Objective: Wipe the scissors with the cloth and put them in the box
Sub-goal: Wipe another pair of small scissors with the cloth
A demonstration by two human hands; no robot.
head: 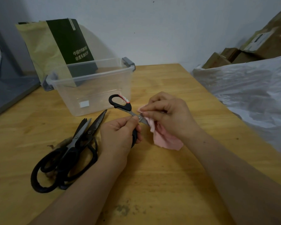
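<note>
Now, mid-wipe. Small scissors (128, 108) are held up off the tabletop (169, 176), just in front of the clear box (96, 95), with the handles swung apart. The upper black loop stands free; it has a red-and-white strip, maybe tape.

Left hand (118, 135): fingers curled round the lower handle, thumb (133, 118) pressed at the pivot screw.
Right hand (167, 114): fingers (152, 109) pinched together on the pink cloth (165, 140), folding it round the blade just past the pivot. The rest of the cloth hangs loose under the palm.

Handling, my judgement:
- The scissors look light and stiff, with thin steel and plastic grips. The loose pivot lets the halves swing, so one handle needs a firm hold.
- Take them by the handles or the shank near the screw, not by the edges. Wipe from spine to tip with cloth between skin and steel.
- The cloth is soft, thin and limp. It bunches easily, so keep it folded thick over the edge.

Two big scissors (71, 146) lie crossed on the tabletop by the left wrist. They are darker and look heavier, and seem stained or rusty. I cannot tell whether they have been wiped.

The box stands open, and no scissors can be seen inside it. A green bag (68, 43) leans behind it.
</note>
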